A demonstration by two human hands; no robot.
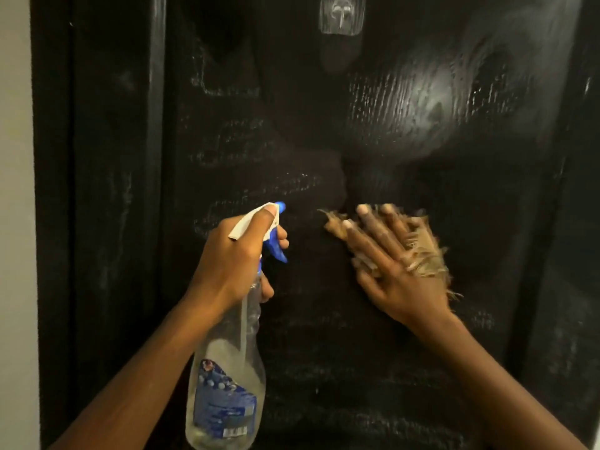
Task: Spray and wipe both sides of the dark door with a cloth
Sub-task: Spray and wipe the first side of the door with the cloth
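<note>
wiping the dark door [324,336], spray kept ready

at centre frame the right hand [394,258] presses the frayed cloth [425,251] flat with straight fingers; the left hand [238,254] grips the spray bottle [227,384], thumb on top, nozzle facing the door.

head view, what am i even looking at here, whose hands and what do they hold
No machine here: these are a person's two bare hands, filmed by one camera worn on the head, looking forward and down. The black surface is a door, streaked with pale marks, with a clear hook stuck near the top. The left hand holds a clear spray bottle by its neck, a finger at the blue trigger. The right hand lies flat, fingers straight, pressing a frayed tan cloth against the door. The pale strip at far left is a wall.
</note>
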